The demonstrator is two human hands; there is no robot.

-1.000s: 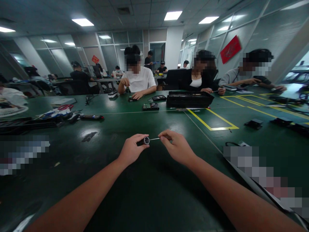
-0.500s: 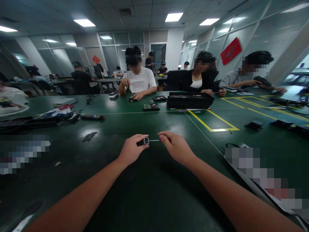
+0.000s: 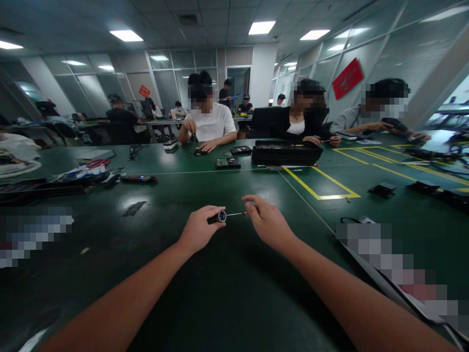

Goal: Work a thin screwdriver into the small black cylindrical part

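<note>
My left hand [image 3: 200, 229] is closed around a small black cylindrical part [image 3: 222, 216], its round, silvery-rimmed open end turned toward me. Most of that part is hidden by the fingers. From the right, my right hand [image 3: 270, 222] holds a screwdriver [image 3: 236, 214] with a thin metal shaft and a bit of red at the handle. Its handle is largely covered by the palm. The shaft's tip meets the side of the cylindrical part; how far it goes in cannot be seen. Both hands are above the green table [image 3: 205, 303].
A black open case [image 3: 287, 154] and a green circuit board [image 3: 227, 163] lie across the table. A dark pen-shaped tool [image 3: 138, 179] and red-handled scissors [image 3: 98, 163] are at left. Small black parts [image 3: 382, 189] sit at right. Several people work opposite.
My right fingers have loosened and shifted slightly right along the screwdriver, so its red part now shows. The left hand keeps its grip on the cylindrical part.
</note>
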